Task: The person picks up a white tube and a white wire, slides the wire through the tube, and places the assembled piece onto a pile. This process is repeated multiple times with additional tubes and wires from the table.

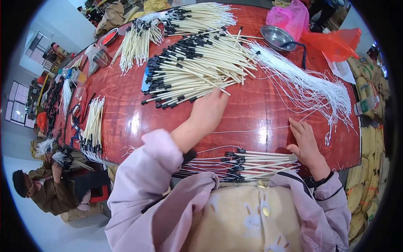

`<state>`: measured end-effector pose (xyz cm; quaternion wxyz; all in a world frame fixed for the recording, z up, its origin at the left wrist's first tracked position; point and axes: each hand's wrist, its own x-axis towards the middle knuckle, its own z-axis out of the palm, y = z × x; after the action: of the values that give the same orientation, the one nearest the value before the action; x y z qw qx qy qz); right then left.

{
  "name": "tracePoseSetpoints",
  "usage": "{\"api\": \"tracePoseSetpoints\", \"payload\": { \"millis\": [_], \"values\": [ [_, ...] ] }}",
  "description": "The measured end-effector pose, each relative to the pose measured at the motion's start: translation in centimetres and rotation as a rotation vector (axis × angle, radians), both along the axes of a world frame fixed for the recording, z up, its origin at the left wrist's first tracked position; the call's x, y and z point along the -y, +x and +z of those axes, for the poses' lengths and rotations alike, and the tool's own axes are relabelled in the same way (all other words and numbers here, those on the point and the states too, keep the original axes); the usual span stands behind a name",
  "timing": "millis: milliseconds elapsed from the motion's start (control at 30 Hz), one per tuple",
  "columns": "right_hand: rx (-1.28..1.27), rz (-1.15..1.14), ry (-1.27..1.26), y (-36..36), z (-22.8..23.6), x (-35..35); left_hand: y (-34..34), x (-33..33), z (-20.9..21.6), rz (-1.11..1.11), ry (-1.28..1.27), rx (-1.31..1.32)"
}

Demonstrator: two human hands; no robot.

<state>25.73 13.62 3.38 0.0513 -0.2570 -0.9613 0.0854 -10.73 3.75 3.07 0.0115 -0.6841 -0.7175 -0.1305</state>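
Observation:
A large pile of cream sticks [210, 63] with black end pieces lies across the middle of the red table. My left hand [210, 110] is at the pile's near edge, fingers closed around the pale end of one stick. Lying on the table to the right, my right hand [305, 143] has its fingers apart. A thin white string [247, 131] runs across the table to its fingertips. Just below, beside my body, a row of strung cream sticks [268, 158] lies with black ends and strings pointing left. Loose white strings [306, 86] spread beyond my right hand.
A metal bowl [278, 38] and pink and red plastic bags [331, 44] are at the far right. More stick bundles lie at the back [197, 19] and left [93, 124]. A metal cup [102, 58] stands far left. Another person [54, 185] sits working at the left.

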Motion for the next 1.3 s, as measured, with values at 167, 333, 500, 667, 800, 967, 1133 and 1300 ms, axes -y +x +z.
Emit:
{"api": "tracePoseSetpoints", "payload": {
  "millis": [167,333,500,667,800,967,1133,1300],
  "values": [
    [-0.054,-0.033,-0.067,-0.2,-0.1,0.1,-2.0,-4.4,-1.7,-0.267,0.098,-0.289],
    [-0.097,-0.057,-0.077,-0.1,-0.4,0.3,-2.5,-6.5,-1.4,-0.468,0.281,-0.389],
    [-0.16,-0.048,-0.069,0.0,-1.4,0.0,0.9,-5.1,3.2,-0.602,0.39,-0.168],
    [-0.16,-0.076,-0.07,0.1,-1.6,-0.1,1.4,1.0,2.8,-0.294,0.294,0.369],
    [-0.185,-0.073,-0.058,0.1,-1.6,0.0,-2.1,7.9,1.8,-0.073,0.114,0.417],
    [-0.178,-0.087,-0.076,0.0,-1.6,0.1,-2.6,11.7,0.1,0.057,0.058,0.436],
    [-0.165,-0.093,-0.056,-0.1,-1.4,0.3,-2.2,11.5,-1.5,0.025,0.086,0.447],
    [-0.148,-0.098,-0.043,-0.5,-1.2,0.4,-2.2,10.7,-1.8,0.033,0.074,0.458]
  ]
}}
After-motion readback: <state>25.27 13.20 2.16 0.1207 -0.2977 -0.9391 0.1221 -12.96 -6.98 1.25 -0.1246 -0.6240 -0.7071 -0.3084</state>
